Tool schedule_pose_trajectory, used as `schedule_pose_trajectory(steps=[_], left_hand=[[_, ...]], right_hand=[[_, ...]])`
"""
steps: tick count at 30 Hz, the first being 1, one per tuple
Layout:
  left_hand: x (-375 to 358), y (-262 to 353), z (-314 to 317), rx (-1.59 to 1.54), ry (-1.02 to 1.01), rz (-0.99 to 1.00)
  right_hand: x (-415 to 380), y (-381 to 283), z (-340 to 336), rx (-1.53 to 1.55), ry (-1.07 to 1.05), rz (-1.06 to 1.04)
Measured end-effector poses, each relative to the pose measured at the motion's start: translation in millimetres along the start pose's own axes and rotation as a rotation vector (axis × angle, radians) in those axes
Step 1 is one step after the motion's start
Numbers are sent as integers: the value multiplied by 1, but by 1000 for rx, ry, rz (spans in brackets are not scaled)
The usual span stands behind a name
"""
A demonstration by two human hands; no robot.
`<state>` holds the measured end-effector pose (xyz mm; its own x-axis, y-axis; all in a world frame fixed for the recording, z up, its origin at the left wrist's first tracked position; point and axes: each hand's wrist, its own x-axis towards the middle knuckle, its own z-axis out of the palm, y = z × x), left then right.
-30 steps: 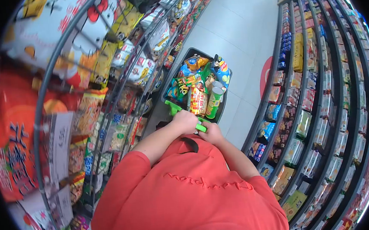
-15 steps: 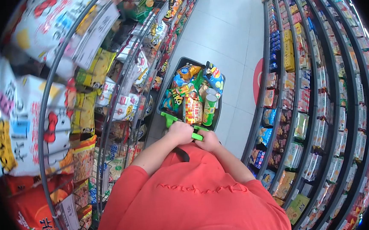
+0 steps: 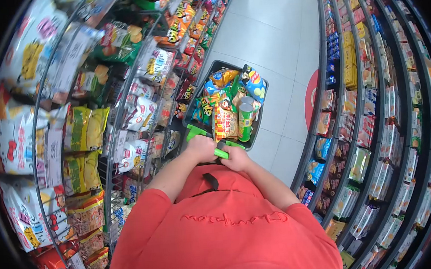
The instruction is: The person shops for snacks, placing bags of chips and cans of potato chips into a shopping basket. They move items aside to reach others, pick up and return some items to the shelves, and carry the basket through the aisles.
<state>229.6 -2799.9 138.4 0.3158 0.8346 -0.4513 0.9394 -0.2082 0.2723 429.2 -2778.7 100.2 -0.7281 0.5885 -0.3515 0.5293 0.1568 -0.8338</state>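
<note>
My left hand [image 3: 201, 148] is closed around the left part of a green cart handle [image 3: 221, 153]. Close beside it, my right hand [image 3: 235, 158] wraps the handle's right part. Just ahead of both hands is the dark shopping cart basket [image 3: 265, 97], filled with snacks. Among them are a red and yellow snack bag [image 3: 226, 124], an upright green canister [image 3: 245, 125], an orange and blue bag [image 3: 222, 78] and a blue bag with yellow-green rounds [image 3: 253, 85]. Other packets beneath are partly hidden.
Wire racks of snack bags [image 3: 86, 128] line the left side, close to the cart. On the right, long dark shelves hold packaged snacks [image 3: 360, 164]. Pale floor tiles [image 3: 263, 36] run ahead between them, with a red floor marking [image 3: 311, 100] by the right shelves.
The left rack's bags have slid down and toward me in view, as the cart and I advance along the aisle. Both hands keep hold of the handle.
</note>
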Motion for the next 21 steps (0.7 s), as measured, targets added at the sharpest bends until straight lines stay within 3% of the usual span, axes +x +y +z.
schedule_pose_trajectory(steps=[11, 14, 21], left_hand=[[101, -27, -55, 56, -75, -51], [127, -41, -57, 35, 55, 3], [201, -70, -73, -28, 75, 25]], right_hand=[[73, 21, -87, 19, 35, -11], [94, 32, -105, 29, 31, 12], [148, 62, -151, 80, 74, 10]])
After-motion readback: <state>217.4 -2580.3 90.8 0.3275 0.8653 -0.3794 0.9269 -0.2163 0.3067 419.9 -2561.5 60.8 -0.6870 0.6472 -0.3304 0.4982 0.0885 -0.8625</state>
